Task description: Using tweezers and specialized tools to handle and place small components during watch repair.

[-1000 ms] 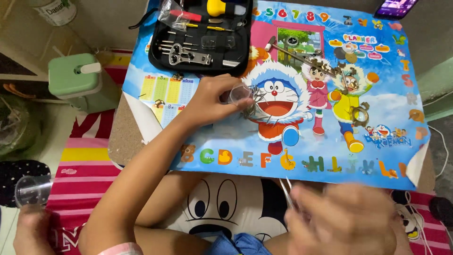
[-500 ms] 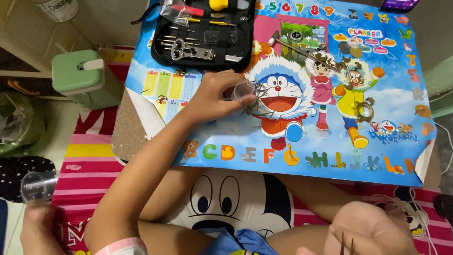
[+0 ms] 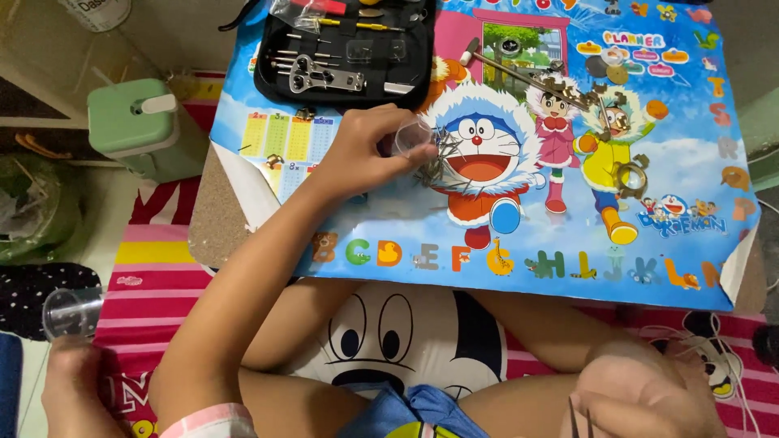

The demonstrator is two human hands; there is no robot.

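Nearest the camera, the right hand is resting low by the person's lap, its fingers pinched shut on thin metal tweezers whose tips are pointing down; nothing can be seen between the tips. The left arm is stretching forward across the cartoon poster that is covering the low table. The left hand is closing around a small clear plastic cup, holding it tipped on its side just beside a little heap of thin metal pieces lying on the poster. The work is looking only partly done: the pieces are sitting loose outside the cup, and small gears are lying scattered farther right. Beyond, a black tool case is lying open.
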